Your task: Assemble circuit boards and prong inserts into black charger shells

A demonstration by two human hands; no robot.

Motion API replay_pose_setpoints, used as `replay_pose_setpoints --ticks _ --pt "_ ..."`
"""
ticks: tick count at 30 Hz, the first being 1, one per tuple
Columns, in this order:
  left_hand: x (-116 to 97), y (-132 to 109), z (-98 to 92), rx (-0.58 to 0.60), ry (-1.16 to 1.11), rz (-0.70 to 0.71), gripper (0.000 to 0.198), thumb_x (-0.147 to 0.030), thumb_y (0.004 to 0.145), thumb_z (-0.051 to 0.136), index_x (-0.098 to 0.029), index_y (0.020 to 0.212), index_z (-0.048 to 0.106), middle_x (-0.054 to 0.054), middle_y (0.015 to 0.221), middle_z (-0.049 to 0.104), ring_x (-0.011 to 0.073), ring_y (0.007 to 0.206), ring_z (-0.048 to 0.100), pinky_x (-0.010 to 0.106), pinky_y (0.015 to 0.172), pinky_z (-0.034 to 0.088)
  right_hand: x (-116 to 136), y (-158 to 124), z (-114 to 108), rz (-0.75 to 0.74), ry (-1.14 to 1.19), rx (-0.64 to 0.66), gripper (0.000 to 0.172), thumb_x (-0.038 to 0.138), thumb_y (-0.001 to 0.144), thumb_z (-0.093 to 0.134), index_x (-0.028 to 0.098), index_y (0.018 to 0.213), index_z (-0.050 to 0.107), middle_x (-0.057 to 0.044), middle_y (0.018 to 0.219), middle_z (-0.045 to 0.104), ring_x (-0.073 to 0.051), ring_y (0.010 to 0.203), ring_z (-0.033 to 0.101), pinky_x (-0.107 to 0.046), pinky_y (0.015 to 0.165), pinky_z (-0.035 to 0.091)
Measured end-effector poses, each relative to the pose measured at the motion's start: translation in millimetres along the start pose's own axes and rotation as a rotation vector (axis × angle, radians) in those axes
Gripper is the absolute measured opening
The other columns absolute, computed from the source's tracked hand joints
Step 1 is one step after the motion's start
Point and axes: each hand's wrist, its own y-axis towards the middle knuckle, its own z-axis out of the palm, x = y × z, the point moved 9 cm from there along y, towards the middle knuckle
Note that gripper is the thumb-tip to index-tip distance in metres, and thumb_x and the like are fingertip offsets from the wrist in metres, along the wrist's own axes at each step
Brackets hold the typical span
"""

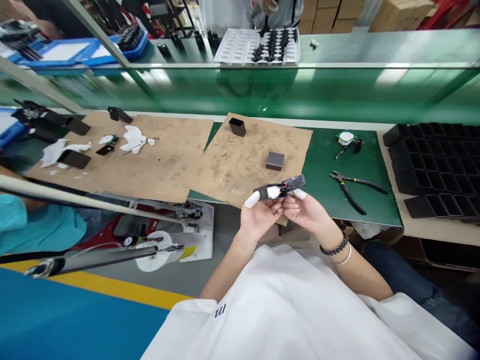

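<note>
My left hand (258,215) and my right hand (305,210) meet just in front of the bench edge, both pinched on a small black electronic part with red and black wires (283,188). White finger cots cover some fingertips. The right wrist wears a dark bead bracelet. On the cardboard sheet (240,165) beyond the hands lie a grey closed box (275,160) and an open black casing (237,126).
Black pliers (350,187) and a tape roll with a small tool (347,140) lie on the green mat. Trays of black casings (435,170) stand at right. Another person in teal sits at left (33,225); white cloths (133,139) lie there.
</note>
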Motion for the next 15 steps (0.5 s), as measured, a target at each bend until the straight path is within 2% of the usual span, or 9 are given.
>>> replay_pose_setpoints --ticks 2,3,5,7,9,11,12,14,15 --pt "-9.5 5.1 -12.7 -0.044 0.222 0.172 0.037 -0.050 0.076 0.071 -0.018 0.093 0.066 0.010 0.091 0.072 0.0210 0.081 0.067 0.040 0.084 0.057 -6.4 -4.9 0.6 0.006 0.012 -0.027 0.025 0.042 0.090 0.069 0.020 0.079 0.067 -0.002 0.070 0.067 -0.012 0.062 0.063 -0.023 0.057 0.058" --pt "-15.1 6.3 -17.1 -0.070 0.339 0.277 0.040 -0.050 0.074 0.073 -0.019 0.099 0.066 0.010 0.098 0.074 0.0227 0.088 0.069 0.041 0.088 0.057 -8.2 -8.2 0.3 -0.002 0.010 -0.045 0.027 0.047 0.089 0.069 0.020 0.091 0.071 -0.004 0.082 0.073 -0.015 0.072 0.069 -0.027 0.064 0.063" --pt "-23.2 7.1 -19.5 -0.104 0.546 0.464 0.054 -0.047 0.069 0.081 -0.021 0.114 0.063 0.010 0.114 0.074 0.0256 0.103 0.071 0.043 0.095 0.058 -5.6 -12.4 -4.2 -0.053 -0.057 -0.101 0.037 0.052 0.086 0.072 0.024 0.110 0.072 -0.005 0.102 0.077 -0.020 0.086 0.073 -0.033 0.070 0.066" --pt "-27.9 9.3 -12.9 -0.085 0.739 0.577 0.068 -0.043 0.067 0.087 -0.023 0.126 0.059 0.011 0.127 0.072 0.0280 0.116 0.070 0.044 0.101 0.057 6.1 -8.6 -12.1 -0.116 -0.208 -0.156 0.037 0.046 0.079 0.080 0.026 0.109 0.072 -0.003 0.104 0.077 -0.020 0.085 0.073 -0.032 0.066 0.065" --pt "-33.3 14.4 -0.6 -0.020 0.971 0.612 0.075 -0.040 0.072 0.087 -0.023 0.138 0.055 0.014 0.139 0.067 0.0304 0.128 0.065 0.047 0.108 0.054 27.5 8.1 -18.6 -0.145 -0.395 -0.157 0.034 0.037 0.073 0.085 0.023 0.101 0.073 -0.003 0.097 0.077 -0.020 0.081 0.072 -0.029 0.062 0.062" --pt "-46.8 17.0 9.0 0.006 1.247 0.645 0.084 -0.038 0.077 0.083 -0.023 0.151 0.046 0.017 0.152 0.057 0.0337 0.141 0.055 0.054 0.119 0.045 67.1 37.0 -24.0 -0.194 -0.621 -0.145 0.036 0.036 0.073 0.084 0.020 0.103 0.071 -0.006 0.099 0.076 -0.022 0.080 0.072 -0.031 0.061 0.061" --pt "-54.1 16.7 11.8 0.015 1.397 0.654 0.089 -0.037 0.079 0.083 -0.024 0.156 0.040 0.018 0.158 0.050 0.0356 0.148 0.048 0.058 0.123 0.038 97.4 53.7 -27.8 -0.259 -0.766 -0.183 0.040 0.036 0.077 0.080 0.020 0.112 0.070 -0.008 0.107 0.075 -0.023 0.082 0.072 -0.034 0.062 0.061" --pt "-61.4 12.6 12.3 0.077 1.710 0.651 0.096 -0.038 0.078 0.084 -0.027 0.160 0.034 0.018 0.168 0.036 0.0396 0.159 0.029 0.066 0.129 0.023 170.7 86.3 -36.5 -0.394 -1.192 -0.394 0.045 0.032 0.084 0.073 0.016 0.125 0.063 -0.013 0.115 0.073 -0.026 0.084 0.072 -0.038 0.069 0.062" --pt "-54.7 9.4 9.7 0.200 1.845 0.603 0.100 -0.039 0.075 0.087 -0.030 0.160 0.034 0.016 0.172 0.030 0.0413 0.161 0.022 0.068 0.128 0.022 207.3 101.7 -37.2 -0.446 -1.449 -0.517 0.046 0.030 0.087 0.069 0.014 0.129 0.060 -0.014 0.117 0.072 -0.028 0.091 0.071 -0.041 0.079 0.061"
